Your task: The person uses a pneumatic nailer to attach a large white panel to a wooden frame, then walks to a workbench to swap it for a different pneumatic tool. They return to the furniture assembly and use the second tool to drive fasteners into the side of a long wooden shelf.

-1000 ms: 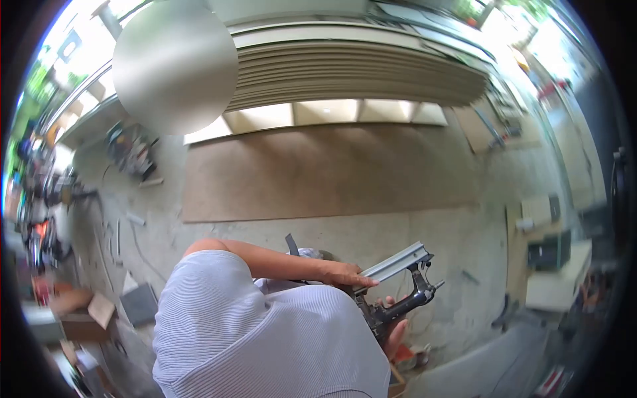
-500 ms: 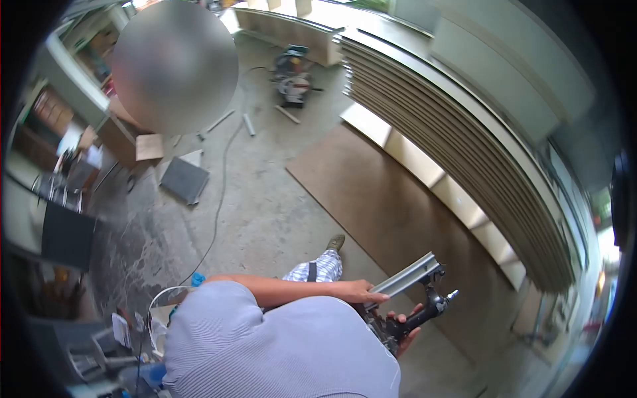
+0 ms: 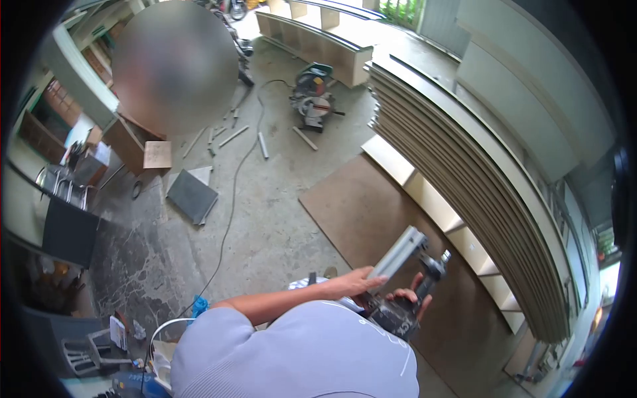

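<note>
A black pneumatic nail gun (image 3: 397,316) with a silver magazine rail (image 3: 396,255) is held close to my chest at lower right. My left hand (image 3: 358,283) grips the lower end of that rail, its forearm crossing in front of my body. The fingers of my right hand (image 3: 418,297) curl around the black handle, partly hidden behind the tool. A metal air fitting (image 3: 445,255) sticks out at the handle's end, and no hose shows on it.
A brown sheet (image 3: 358,199) lies on the floor beside a tall stack of boards (image 3: 464,179). A mitre saw (image 3: 314,99) sits farther off, near cut strips (image 3: 233,136). A cable (image 3: 232,205) crosses the concrete. At upper left, a blur (image 3: 176,66) covers something.
The nail gun has turned more upright, its rail end rising and shifting left. My view has tilted, so the saw and boards appear lower and farther right. Both hands keep their hold.
</note>
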`<state>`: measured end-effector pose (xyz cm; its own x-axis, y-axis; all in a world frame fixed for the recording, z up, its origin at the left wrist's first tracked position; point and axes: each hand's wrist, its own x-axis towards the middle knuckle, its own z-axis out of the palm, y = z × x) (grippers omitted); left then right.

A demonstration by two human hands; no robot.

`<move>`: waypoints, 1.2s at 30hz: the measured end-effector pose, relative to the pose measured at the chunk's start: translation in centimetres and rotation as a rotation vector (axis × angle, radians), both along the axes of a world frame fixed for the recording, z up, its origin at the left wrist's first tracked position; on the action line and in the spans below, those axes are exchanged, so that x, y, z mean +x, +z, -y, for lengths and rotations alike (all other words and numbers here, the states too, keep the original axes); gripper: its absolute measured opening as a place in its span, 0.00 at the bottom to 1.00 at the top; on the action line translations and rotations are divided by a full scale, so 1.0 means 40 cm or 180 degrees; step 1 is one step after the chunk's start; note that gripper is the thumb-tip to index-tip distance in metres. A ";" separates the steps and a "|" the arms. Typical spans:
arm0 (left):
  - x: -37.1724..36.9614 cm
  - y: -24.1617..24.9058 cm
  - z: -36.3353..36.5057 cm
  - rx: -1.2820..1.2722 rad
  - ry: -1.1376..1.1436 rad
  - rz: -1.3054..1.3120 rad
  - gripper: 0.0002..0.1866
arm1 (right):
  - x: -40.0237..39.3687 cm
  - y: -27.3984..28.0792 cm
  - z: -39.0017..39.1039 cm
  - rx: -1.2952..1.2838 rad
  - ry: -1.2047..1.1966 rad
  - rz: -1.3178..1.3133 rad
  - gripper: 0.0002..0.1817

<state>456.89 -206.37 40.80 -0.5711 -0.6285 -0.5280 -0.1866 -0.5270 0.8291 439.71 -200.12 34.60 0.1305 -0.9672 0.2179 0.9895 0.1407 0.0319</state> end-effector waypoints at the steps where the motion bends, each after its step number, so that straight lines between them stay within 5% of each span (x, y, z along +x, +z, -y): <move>1: 0.010 0.030 -0.013 0.0016 0.0056 -0.0093 0.33 | 0.004 0.006 0.000 -0.0034 0.0113 0.0154 0.32; 18: 0.055 0.331 -0.059 0.0189 0.0200 -0.0056 0.27 | 0.024 0.300 0.029 0.0598 0.0794 0.0499 0.27; 29: 0.135 0.601 -0.272 0.0025 0.0765 -0.0786 0.19 | 0.070 0.687 -0.103 0.0471 0.0983 -0.0921 0.25; 36: 0.148 0.679 -0.297 0.0132 0.0632 -0.0840 0.18 | 0.081 0.818 -0.145 0.0456 0.1169 -0.0189 0.26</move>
<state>462.83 -194.49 67.97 -0.5601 -0.7223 -0.4057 0.1416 -0.5660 0.8122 442.97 -194.32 67.33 0.4818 -0.8738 0.0658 0.8748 0.4840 0.0213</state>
